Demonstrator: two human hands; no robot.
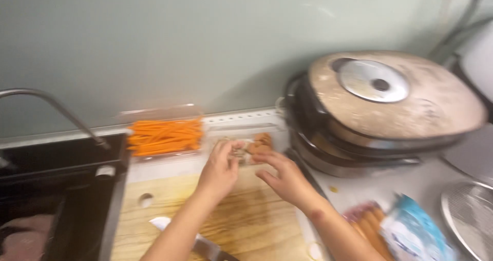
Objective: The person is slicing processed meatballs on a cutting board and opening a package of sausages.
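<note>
Both hands meet at a small clear container (245, 149) of brown food pieces at the far edge of a wooden cutting board (241, 220). Left hand (220, 169): fingers curled down onto the container's near left rim; the blur hides whether they pinch anything. Right hand (283, 176): fingers spread apart, tips resting by the brown pieces, nothing clamped. Beside the container, to its left, a clear tray (164, 136) holds orange carrot sticks. A knife (197, 242) lies on the board beneath the left forearm. At lower right, a blue-and-white plastic package (413, 234) lies next to a pack of sausages (367, 225). A black sink (56, 194) with a curved faucet (54, 109) occupies the left; stacked pans with a round lid (395, 94) stand at right.
</note>
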